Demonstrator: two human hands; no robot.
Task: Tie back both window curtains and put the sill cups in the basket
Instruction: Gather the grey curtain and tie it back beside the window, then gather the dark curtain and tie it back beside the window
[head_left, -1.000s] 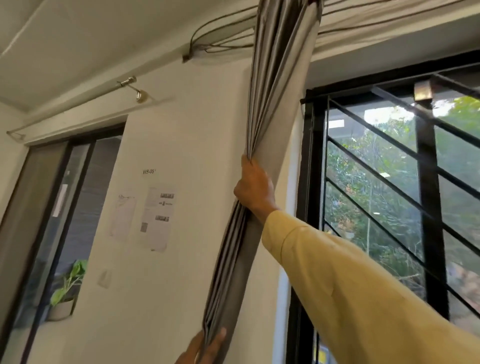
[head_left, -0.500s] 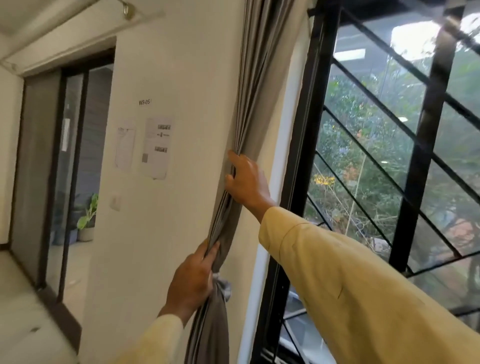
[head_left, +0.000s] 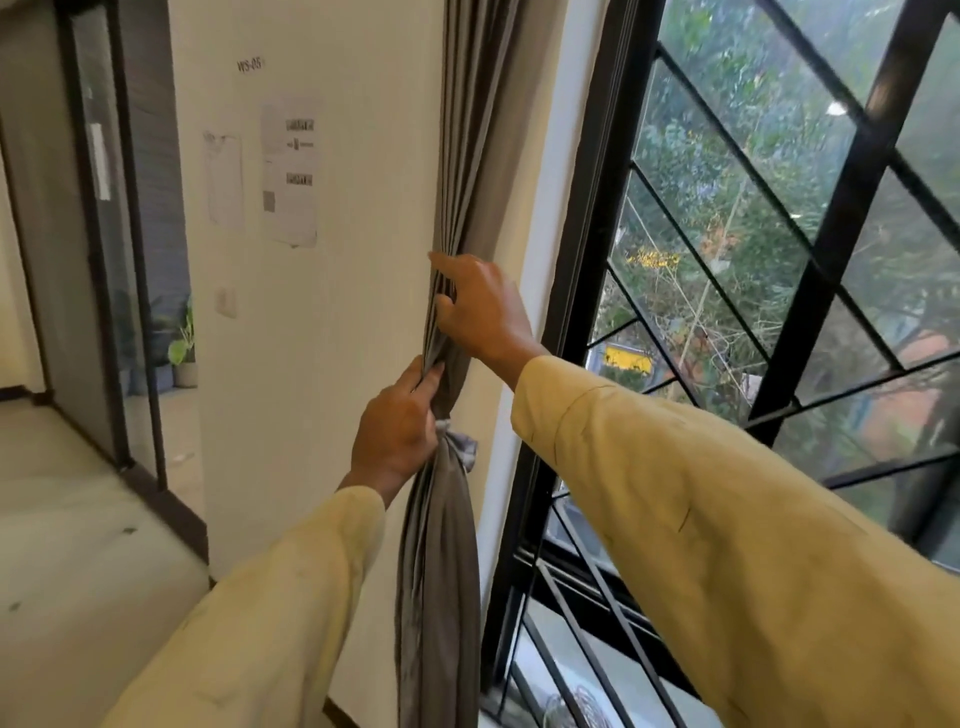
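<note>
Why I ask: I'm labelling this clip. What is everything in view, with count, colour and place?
curtain: one, grey-brown, gathered between wall and window frame
tie: one, pale grey, on the curtain beside the left hand
window frame: one, black, right of curtain
grille bars: several, black, within the frame
wall: one, cream, left of curtain
papers: at least two, white, on the wall
potted plant: one, green, behind the glass door at far left
left hand: one, grips curtain at the tie
right hand: one, holds curtain folds above left hand
sleeves: two, yellow, on both arms
</note>
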